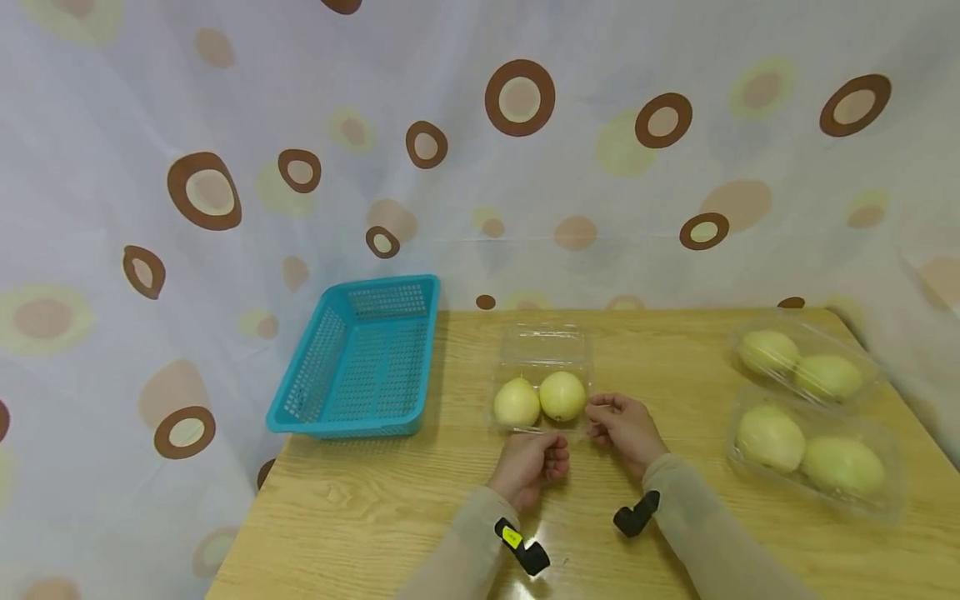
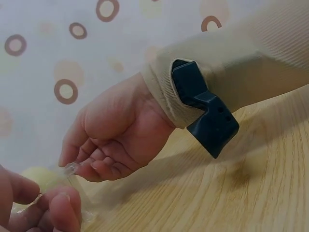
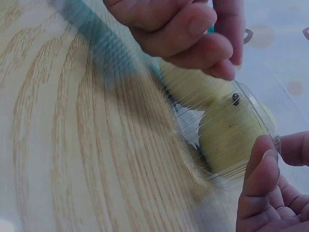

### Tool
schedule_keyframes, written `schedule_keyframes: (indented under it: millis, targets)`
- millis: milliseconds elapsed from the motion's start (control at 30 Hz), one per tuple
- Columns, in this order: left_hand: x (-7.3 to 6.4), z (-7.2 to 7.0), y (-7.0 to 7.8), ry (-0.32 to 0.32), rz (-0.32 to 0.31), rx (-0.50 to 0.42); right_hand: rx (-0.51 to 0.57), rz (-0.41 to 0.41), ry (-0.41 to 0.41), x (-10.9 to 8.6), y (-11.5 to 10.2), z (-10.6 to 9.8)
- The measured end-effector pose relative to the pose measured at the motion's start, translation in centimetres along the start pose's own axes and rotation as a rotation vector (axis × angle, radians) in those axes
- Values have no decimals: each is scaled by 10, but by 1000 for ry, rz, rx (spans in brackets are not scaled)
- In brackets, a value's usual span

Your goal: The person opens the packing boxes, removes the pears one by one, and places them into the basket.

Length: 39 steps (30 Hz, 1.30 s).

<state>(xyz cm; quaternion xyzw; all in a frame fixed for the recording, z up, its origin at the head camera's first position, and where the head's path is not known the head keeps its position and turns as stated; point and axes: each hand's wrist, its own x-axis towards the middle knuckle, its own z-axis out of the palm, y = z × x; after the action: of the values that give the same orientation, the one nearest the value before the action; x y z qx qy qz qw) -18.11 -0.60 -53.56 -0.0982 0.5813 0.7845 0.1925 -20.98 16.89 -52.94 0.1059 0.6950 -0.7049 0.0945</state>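
Note:
Two pale yellow-green pears [image 1: 562, 396] sit side by side in a clear plastic clamshell box [image 1: 546, 343], its lid raised at the back. My left hand [image 1: 528, 467] is at the front edge, fingers curled and tips on the rim in the right wrist view. At the front right corner, my right hand [image 1: 626, 432] pinches the rim between thumb and finger, as the right wrist view shows. In the left wrist view the right hand [image 2: 120, 130] holds a bit of clear plastic, and the left hand [image 2: 43, 208] is partly cut off.
A blue perforated basket [image 1: 431, 358] stands to the left on the wooden table [image 1: 360, 517]. Two more clear boxes of pears, a far one [image 1: 813, 333] and a near one [image 1: 892, 467], lie to the right. A patterned curtain [image 1: 570, 183] hangs behind the table.

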Motion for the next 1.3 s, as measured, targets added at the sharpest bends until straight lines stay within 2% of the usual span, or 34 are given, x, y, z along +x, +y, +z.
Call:
schedule_keyframes:
  millis: [133,267,333,467,633,767,900,1000,1300]
  targets:
    - [-4,-4,8,-60,11,93,5,-9,-10,2,1,0]
    - [-11,-10,27,-138,94,326,-4,-16,-11,2,-1,1]
    - [-14,-14,37,-153,153,456,-12,-12,-13,3,-1,1]
    - [-18,-21,55,-141,242,643,-23,3,-16,2,0,2]
    - [-19,-27,75,-86,373,868,-26,5,-23,2,1,2]
    - [-18,-31,89,-48,451,1093,-33,12,-18,1,1,2]
    - [-13,-35,100,-25,475,1346,-42,10,-24,2,2,1]
    - [-7,-36,107,-27,474,1486,-49,1,-34,1,1,0]
    - [17,-34,125,-178,420,1686,-52,3,-38,1,0,-4]
